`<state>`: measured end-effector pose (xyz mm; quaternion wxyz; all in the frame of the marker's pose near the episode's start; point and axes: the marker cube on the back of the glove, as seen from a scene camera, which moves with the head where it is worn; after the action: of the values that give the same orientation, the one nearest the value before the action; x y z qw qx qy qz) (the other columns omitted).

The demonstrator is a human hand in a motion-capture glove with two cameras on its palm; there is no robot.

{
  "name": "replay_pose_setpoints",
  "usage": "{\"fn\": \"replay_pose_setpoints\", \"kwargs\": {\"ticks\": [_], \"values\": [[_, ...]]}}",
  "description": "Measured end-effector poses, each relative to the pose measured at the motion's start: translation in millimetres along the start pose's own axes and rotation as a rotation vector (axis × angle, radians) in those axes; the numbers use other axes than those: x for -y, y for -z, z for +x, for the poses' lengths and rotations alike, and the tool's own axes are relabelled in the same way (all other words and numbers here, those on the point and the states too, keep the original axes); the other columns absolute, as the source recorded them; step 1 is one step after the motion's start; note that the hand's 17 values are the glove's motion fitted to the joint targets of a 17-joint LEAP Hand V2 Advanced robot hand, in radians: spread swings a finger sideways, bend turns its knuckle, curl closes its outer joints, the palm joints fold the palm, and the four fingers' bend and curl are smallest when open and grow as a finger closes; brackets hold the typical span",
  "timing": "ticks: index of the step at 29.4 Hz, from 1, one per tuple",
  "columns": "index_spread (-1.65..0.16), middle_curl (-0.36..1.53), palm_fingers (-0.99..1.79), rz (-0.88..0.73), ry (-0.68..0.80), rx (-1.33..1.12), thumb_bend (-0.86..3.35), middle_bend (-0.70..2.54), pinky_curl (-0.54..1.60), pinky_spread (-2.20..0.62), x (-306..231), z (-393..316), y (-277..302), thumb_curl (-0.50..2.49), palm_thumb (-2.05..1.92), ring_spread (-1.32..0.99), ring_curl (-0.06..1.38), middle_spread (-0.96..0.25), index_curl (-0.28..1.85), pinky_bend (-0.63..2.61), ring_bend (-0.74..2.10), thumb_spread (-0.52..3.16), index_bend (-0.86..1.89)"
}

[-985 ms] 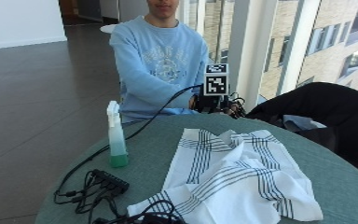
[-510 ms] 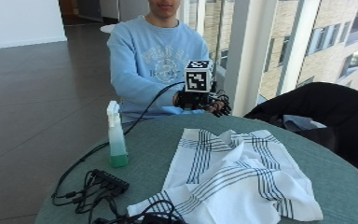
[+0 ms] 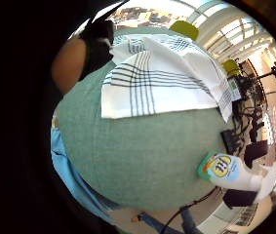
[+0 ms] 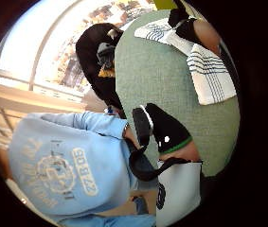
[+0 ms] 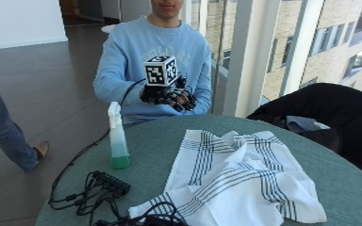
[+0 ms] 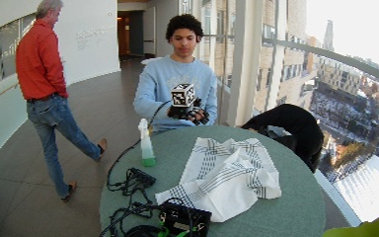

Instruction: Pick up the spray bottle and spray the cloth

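So far nothing of the job is done, by my reckoning. The cloth lies rumpled across the middle of the surface, white with dark stripes, one corner reaching toward the near edge, and I can see no sign that it has been sprayed. The bottle stands upright and untouched close to the surface's edge on the person's right-hand side, white trigger head on top, green liquid low in the base, well apart from the cloth. The right hand hangs in the air in front of the person's chest, above the far edge, with nothing in its grip; the fingers droop loosely curled. Hand and bottle are near each other but clearly apart. Everything is left, I'd say: reach over, take the bottle, aim it at the cloth and squeeze the trigger.

As for the surface, it is round and covered in green. A black power strip and a tangle of cables sit at the near edge, below the bottle. A dark jacket is draped over a chair at the far edge. Tall windows run behind the person, with buildings outside, and the floor is dark and glossy.
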<state>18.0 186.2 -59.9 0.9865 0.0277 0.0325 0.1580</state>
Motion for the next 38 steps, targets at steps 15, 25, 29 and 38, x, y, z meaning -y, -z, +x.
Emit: {"fn": "replay_pose_setpoints", "kwargs": {"ticks": [15,25,29,38], "values": [[-0.38,0.34,0.66,0.038,-0.18,0.003,-0.02,0.18,0.33,0.2,-95,37,2,0.32,0.64,-0.02,0.3,-0.09,0.34,0.2,0.21,1.13,0.16],[-0.38,0.34,0.67,0.206,-0.306,0.103,-0.03,0.18,0.34,0.2,-117,54,7,0.31,0.63,-0.02,0.31,-0.08,0.33,0.22,0.21,1.12,0.14],[-0.38,0.34,0.67,0.319,-0.386,0.188,-0.03,0.17,0.35,0.19,-137,61,17,0.3,0.6,-0.02,0.32,-0.08,0.32,0.25,0.23,1.11,0.13],[-0.38,0.34,0.68,0.561,-0.561,0.389,-0.03,0.18,0.37,0.18,-172,98,36,0.29,0.56,-0.02,0.33,-0.07,0.3,0.29,0.26,1.08,0.13]]}}
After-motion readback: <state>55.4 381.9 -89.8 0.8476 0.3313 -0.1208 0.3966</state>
